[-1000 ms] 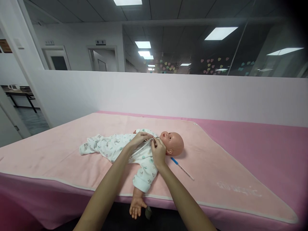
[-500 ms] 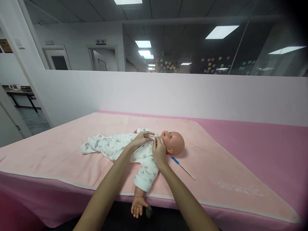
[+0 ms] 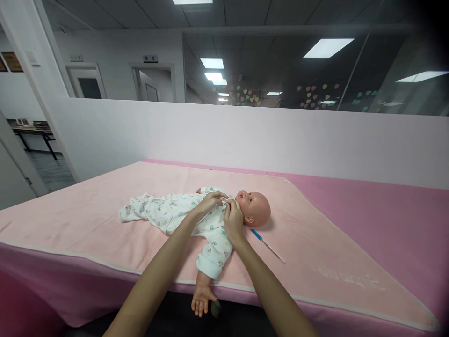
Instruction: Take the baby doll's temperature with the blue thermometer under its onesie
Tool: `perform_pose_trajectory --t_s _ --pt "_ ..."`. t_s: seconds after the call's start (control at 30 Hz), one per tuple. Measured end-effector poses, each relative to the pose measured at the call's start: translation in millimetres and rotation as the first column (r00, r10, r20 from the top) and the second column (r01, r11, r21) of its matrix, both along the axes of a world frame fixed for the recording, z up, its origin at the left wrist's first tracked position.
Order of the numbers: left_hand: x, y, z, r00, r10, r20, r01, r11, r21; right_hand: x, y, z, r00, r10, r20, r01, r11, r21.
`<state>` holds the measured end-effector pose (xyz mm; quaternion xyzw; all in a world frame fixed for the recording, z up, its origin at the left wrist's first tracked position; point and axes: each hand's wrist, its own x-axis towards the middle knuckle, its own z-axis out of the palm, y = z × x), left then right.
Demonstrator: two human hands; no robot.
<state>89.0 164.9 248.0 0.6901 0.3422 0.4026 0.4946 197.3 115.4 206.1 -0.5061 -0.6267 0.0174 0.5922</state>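
A baby doll (image 3: 257, 208) lies on its back, its head to the right and its legs to the left. It wears a white printed romper (image 3: 175, 213). My left hand (image 3: 210, 202) rests on the doll's upper chest, fingers bent at the romper's neckline. Close beside it, my right hand (image 3: 233, 217) is at the collar just below the doll's chin, its fingers pinched on the cloth. The fingertips of both hands nearly meet there, and the exact bit of cloth between them is too small to make out. One doll arm hangs over the near edge.
A glass thermometer with a blue end (image 3: 268, 245) lies right of the doll's head. Under everything is a peach mat (image 3: 333, 252) on a pink-covered table (image 3: 386, 210). A white low wall (image 3: 263, 140) with glass above stands behind.
The view has shifted slightly. Both hands stay at the doll's collar with only tiny finger movement, and the doll lies as before.
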Motion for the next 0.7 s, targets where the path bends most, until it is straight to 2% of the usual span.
perform_pose_trajectory --t_s 0.17,0.43,0.7 --pt "1 -4 2.7 0.998 -0.058 -0.035 0.059 0.998 0.029 1 3 -2.6 1.0 0.011 -0.003 -0.011 1.0 -0.014" --pt "-3 -16 11.2 0.991 -0.012 -0.13 0.029 0.991 0.13 1 -1 0.5 0.995 0.058 -0.078 -0.057 0.998 0.017" --pt "-5 -13 7.3 0.973 0.002 -0.229 0.065 0.956 0.285 0 -5 3.1 0.989 0.07 -0.128 -0.071 0.997 0.001"
